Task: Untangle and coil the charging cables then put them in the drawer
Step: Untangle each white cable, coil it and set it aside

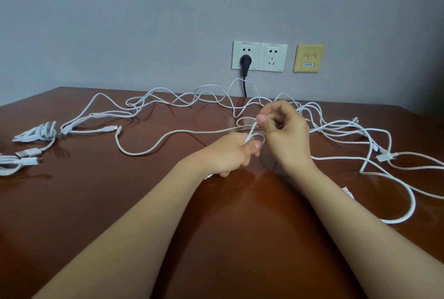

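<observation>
1. Pinching a pale braided cable (pixel 168 134) between thumb and forefinger, the right hand (pixel 284 130) is raised a little above the table (pixel 96 202), with its other fingers loosely curled.
2. Just below and to the left, the left hand (pixel 229 153) has its fingers curled round small loops of the same cable, the thumb lying over them. A short stretch slants from this thumb up to the right hand's pinch.
3. From the hands, the free length runs leftward along the table, so its long axis lies roughly left to right. It sags toward the camera, then bends back up to its connector end (pixel 118 130), which points away toward the wall.
4. Behind the hands and to their right, a tangle of white cables (pixel 192 99) sprawls across the far half of the table. Its strands cross one another in many loops, and some pass behind the right hand.
5. Near the right edge, a thick white cable (pixel 408 202) sweeps round in one wide loop.
6. At the far left, well apart from the hands, lie bundled cables (pixel 36 132), with a USB plug (pixel 26 153) just beside them.
7. On the wall sit two white sockets (pixel 258 57), with a black plug (pixel 245 61) in the left one and its cord dropping behind the table. A yellowed plate (pixel 308 58) sits to their right.
</observation>
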Motion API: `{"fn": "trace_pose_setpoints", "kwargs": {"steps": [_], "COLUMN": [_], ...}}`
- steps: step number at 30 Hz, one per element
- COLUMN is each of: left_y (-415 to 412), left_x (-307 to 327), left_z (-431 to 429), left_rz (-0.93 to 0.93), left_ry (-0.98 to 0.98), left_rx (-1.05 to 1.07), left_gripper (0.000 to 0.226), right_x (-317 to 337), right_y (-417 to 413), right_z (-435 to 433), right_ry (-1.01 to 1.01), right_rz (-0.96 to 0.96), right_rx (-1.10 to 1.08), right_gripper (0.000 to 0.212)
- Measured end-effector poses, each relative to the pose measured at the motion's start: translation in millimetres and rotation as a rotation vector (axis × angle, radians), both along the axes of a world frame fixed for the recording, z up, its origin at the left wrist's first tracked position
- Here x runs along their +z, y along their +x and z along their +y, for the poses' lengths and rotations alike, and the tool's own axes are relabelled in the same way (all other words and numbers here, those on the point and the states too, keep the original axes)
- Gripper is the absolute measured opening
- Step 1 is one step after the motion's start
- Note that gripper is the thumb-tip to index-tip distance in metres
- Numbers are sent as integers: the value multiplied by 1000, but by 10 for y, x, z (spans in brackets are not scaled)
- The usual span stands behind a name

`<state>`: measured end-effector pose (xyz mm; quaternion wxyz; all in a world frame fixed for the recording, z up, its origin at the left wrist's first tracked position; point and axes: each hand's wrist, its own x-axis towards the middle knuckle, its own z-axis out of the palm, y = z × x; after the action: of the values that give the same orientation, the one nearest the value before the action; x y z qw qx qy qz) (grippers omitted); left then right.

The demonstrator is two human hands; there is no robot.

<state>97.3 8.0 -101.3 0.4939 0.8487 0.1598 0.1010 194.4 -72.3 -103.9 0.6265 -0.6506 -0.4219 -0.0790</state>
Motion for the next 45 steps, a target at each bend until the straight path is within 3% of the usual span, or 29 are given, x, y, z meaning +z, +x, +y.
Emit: {"fn": "trace_pose_setpoints", "kwargs": {"steps": [4,10,13,16,23,28,33,36,39,43,45], "left_y": [10,28,36,73,76,72,56,38,51,59,40], "left_x": [-26,-9,-18,-52,-69,-37,-60,-80,-86,0,36], "left_z": [8,125,138,129,91,-3,71,128,168,147,176], "left_rz": [-92,-307,-320,-318,-346,-380,-255,-201,-231,-464,-566], "left_ry": [-126,-371,-349,-261,8,163,463,496,282,-624,-868], "left_rx": [75,310,368,397,455,443,470,508,549,517,535], "left_gripper": [30,29,30,31,19,21,24,23,20,26,25], "right_x": [-4,-122,-108,-66,-128,-105,-83,-64,-56,-81,-95], "right_y": [10,3,-5,-48,-146,-159,-202,-225,-214,-196,-185], "right_z": [5,39,38,48,121,101,45,28,21,32,39], "right_ry": [-54,-441,-416,-346,-444,-460,-502,-568,-564,-591,-593], "right_rz": [-15,-129,-156,-166,-257,-204,-245,-274,-277,-284,-278], "right_rx": [-77,-11,-28,-25,-33,-71,-37,-34,-49,-4,13], "right_gripper": [20,14,13,14,28,27,30,19,12,14,26]}}
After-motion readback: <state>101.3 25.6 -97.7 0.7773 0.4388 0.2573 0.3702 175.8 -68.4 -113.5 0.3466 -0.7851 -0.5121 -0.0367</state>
